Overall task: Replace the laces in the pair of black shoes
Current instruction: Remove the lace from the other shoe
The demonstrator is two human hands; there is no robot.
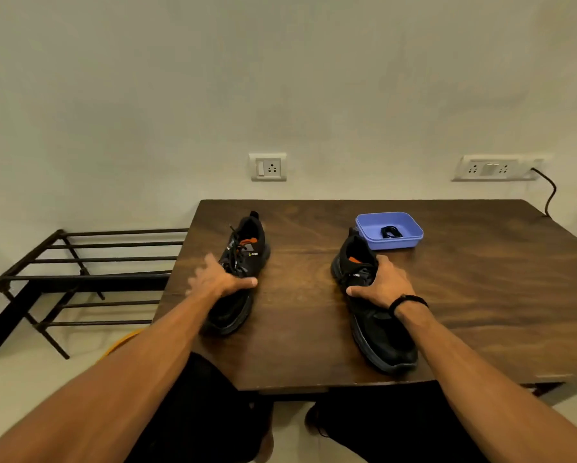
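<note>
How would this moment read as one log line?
left hand grips left shoe | right hand grips right shoe | spare laces in blue tray

Plain off-white plastered wall [280, 78] fills upper frame. Dark brown wooden table [464, 295] centre-right, butted to it. Black metal slatted rack [90, 262] at left on pale floor [30, 379]. Two white socket plates, centre [267, 167] and right [495, 168]; black cable [551, 192] hangs from the right one.
</note>
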